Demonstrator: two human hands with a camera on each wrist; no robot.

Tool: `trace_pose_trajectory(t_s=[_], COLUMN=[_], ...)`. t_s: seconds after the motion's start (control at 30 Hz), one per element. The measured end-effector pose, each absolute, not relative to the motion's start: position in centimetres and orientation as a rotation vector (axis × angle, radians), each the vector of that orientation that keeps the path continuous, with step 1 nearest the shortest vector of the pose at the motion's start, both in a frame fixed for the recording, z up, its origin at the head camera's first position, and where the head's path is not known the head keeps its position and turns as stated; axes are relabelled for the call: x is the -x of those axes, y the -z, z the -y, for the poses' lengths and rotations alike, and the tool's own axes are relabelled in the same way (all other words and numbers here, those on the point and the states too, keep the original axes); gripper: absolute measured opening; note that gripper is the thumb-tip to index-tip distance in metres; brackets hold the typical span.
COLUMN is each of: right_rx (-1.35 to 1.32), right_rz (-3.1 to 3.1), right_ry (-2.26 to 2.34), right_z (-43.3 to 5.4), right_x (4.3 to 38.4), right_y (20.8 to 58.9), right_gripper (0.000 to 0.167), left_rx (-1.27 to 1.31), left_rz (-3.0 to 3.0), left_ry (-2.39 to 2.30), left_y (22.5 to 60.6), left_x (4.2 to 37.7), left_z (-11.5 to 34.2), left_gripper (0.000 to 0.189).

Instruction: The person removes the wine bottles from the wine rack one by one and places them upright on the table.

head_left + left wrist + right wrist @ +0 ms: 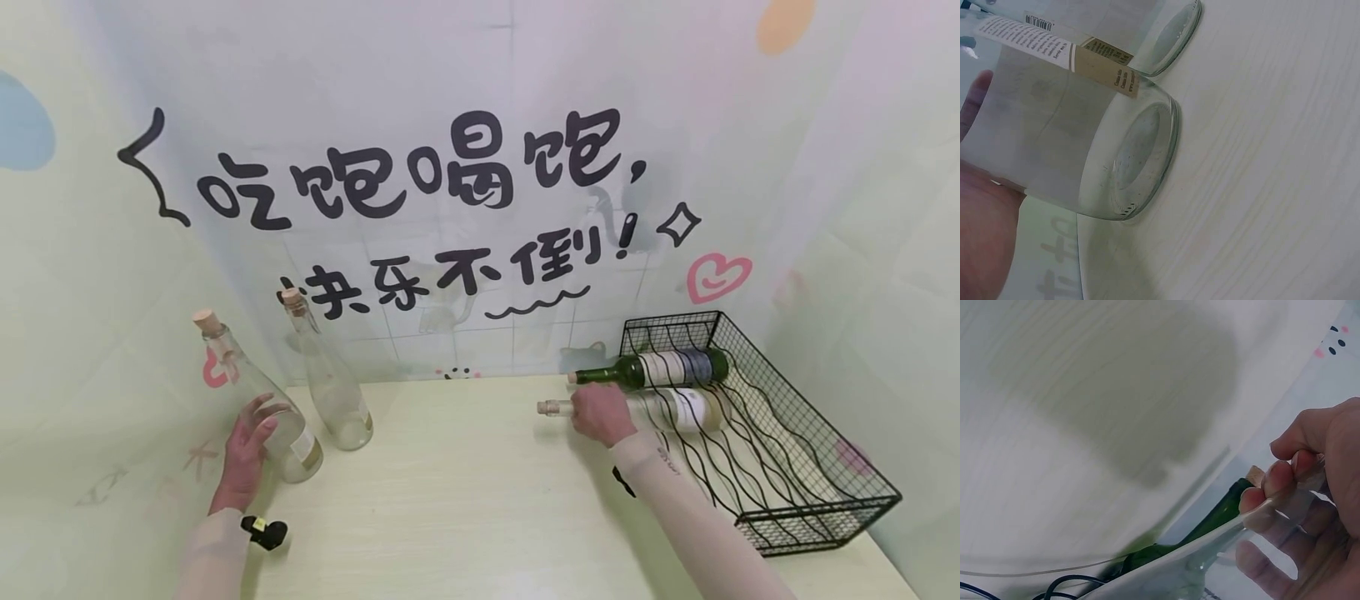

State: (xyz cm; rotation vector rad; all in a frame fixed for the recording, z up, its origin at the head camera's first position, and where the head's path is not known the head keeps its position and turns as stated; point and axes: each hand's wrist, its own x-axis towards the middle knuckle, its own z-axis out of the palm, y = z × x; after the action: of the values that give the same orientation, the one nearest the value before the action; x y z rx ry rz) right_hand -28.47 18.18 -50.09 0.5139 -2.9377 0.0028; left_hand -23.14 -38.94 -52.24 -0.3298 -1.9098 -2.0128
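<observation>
At the left of the table, my left hand (246, 450) is wrapped round the body of a clear glass bottle (302, 454) with a cork. The left wrist view shows this bottle's base (1141, 150) at the table top. Right beside it stands a second corked clear bottle (336, 400). On the other side, my right hand (602, 412) grips the neck of a clear bottle (690, 410) that lies in a black wire rack (813, 529). Its fingers (1279, 478) curl round the glass. A corked green bottle (637, 371) lies behind, in the rack's far end.
Wavy wires cross the rack, which sits at the right of the pale wooden table (435, 500). A printed cloth (465, 67) with dark lettering hangs behind and at both sides, close to the left bottles and the rack.
</observation>
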Motion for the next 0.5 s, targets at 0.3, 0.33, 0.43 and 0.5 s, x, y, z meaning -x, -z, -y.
trace_pose_trajectory(t_s=[0.3,0.33,0.43,0.5], right_rx=[-0.515,-0.522,-0.556,-0.574], right_rz=[2.947,2.943,2.912,2.882], right_ry=[-0.037,-0.038,-0.047,-0.068], right_z=[-17.4,-17.3,-16.9,-16.5], right_x=[27.8,27.8,27.5,27.3], right_y=[49.5,49.5,49.2,48.9], right_gripper=[0.015,0.015,0.014,0.015], left_rx=[0.319,0.31,0.284,0.287], left_rz=[1.944,1.951,1.968,1.964], left_ry=[1.992,1.989,1.974,1.977], left_y=[52.6,52.6,52.5,52.4], left_x=[23.2,23.2,23.3,23.2], left_z=[39.2,39.2,39.2,39.1], left_gripper=[0.04,0.041,0.042,0.041])
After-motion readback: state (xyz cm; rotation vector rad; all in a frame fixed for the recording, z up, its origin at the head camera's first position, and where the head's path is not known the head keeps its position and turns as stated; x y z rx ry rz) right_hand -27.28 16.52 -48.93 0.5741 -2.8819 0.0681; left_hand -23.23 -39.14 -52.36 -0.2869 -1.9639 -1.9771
